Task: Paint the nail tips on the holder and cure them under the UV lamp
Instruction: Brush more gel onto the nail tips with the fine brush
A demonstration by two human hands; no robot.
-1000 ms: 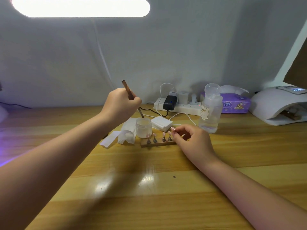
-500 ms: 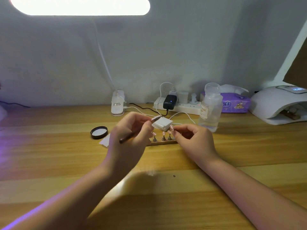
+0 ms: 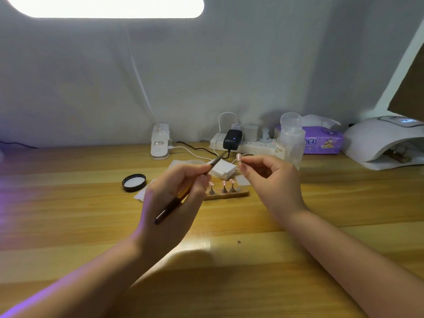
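Note:
My left hand point(image 3: 174, 203) grips a thin dark brush point(image 3: 183, 193), its bristle end pointing up and right toward a pink nail tip point(image 3: 239, 157). That tip is on a small stand pinched between the fingers of my right hand point(image 3: 273, 182), raised above the table. Below and between the hands lies the wooden holder point(image 3: 229, 194) with three pink tips on metal stands visible; my left hand hides its left end. The white UV lamp point(image 3: 385, 141) sits at the far right, its opening facing left.
A black jar lid point(image 3: 134, 182) lies left of the holder on the wooden table point(image 3: 229, 260). Behind the hands are a white box point(image 3: 223, 169), a power strip point(image 3: 243, 143) with plugs and cables, a clear pump bottle point(image 3: 290, 143), a purple tissue pack point(image 3: 323, 141) and a lamp base point(image 3: 160, 143).
My left hand came down from the glass jar and brought the brush in front of the holder. My right hand lifted one nail tip off the holder toward the brush.

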